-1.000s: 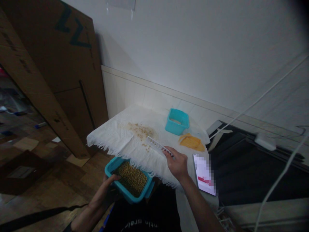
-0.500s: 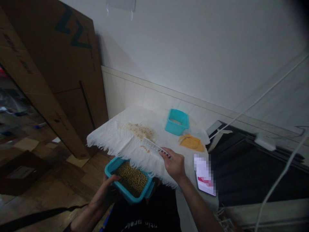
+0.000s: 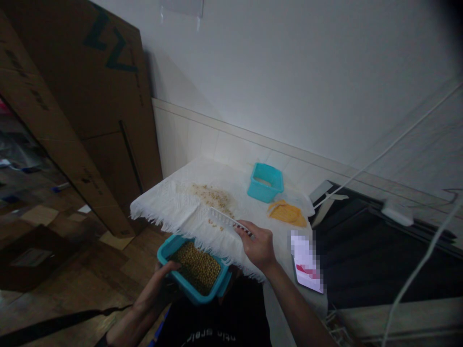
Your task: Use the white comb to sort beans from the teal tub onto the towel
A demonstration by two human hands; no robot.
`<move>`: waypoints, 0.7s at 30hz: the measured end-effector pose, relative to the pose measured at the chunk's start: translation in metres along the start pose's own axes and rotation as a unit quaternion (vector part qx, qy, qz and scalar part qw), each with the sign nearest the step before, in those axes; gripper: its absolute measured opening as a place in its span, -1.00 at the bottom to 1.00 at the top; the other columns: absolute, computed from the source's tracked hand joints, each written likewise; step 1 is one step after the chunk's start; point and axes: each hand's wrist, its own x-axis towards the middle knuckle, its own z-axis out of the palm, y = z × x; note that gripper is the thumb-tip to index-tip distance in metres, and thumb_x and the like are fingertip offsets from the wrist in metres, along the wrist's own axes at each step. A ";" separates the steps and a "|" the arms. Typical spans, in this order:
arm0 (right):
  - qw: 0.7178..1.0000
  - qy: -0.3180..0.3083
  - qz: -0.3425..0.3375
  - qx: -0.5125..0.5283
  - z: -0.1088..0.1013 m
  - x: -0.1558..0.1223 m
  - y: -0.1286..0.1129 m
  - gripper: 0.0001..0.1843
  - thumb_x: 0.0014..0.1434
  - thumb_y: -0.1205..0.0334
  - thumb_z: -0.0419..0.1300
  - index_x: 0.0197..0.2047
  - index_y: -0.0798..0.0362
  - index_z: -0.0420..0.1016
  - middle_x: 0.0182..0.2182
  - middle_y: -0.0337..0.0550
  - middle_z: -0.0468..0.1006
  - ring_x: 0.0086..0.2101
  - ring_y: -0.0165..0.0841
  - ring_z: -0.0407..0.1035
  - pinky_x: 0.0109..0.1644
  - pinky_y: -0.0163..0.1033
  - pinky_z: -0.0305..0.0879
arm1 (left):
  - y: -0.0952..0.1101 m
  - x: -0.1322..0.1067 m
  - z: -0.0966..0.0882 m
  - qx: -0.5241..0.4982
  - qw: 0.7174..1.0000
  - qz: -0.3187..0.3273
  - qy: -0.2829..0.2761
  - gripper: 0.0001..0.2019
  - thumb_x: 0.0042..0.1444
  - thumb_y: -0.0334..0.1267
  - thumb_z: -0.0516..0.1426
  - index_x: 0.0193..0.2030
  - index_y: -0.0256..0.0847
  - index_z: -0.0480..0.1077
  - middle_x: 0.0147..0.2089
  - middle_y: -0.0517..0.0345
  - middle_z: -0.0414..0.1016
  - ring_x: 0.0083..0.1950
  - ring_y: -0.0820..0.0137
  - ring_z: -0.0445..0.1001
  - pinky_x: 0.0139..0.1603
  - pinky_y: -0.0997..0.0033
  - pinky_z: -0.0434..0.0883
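My left hand (image 3: 154, 291) grips a teal tub (image 3: 170, 248) full of beans (image 3: 197, 267), held just below the near edge of a white fringed cloth (image 3: 173, 205). My right hand (image 3: 258, 246) is closed on a white comb (image 3: 224, 220) that lies flat on the cloth. The comb's far end touches a few loose beans (image 3: 213, 223) near the fringe. A larger scatter of beans (image 3: 213, 195) lies further back on the cloth.
A second teal tub (image 3: 265, 181) stands at the back of the cloth beside an orange cloth (image 3: 287, 212). A phone (image 3: 306, 262) lies right of my right hand. Cardboard panels (image 3: 83, 96) lean at the left; white cables (image 3: 408, 132) cross a black surface (image 3: 376, 255) at the right.
My right hand has drawn the comb toward me and to the left, dragging a few beans closer to the cloth's near edge. The left hand and tub stayed still.
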 end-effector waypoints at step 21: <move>0.999 -0.003 -0.026 0.033 0.004 -0.006 -0.016 -0.77 0.43 0.28 0.31 -0.04 -0.02 0.85 -0.24 -0.08 0.88 -0.35 -0.19 0.80 -0.22 -0.30 0.72 | -0.001 0.005 -0.001 -0.004 1.000 0.014 -0.005 -0.38 -0.10 -0.08 0.51 0.09 0.06 0.40 -0.16 0.15 0.63 -0.16 0.09 0.66 -0.13 0.12 0.55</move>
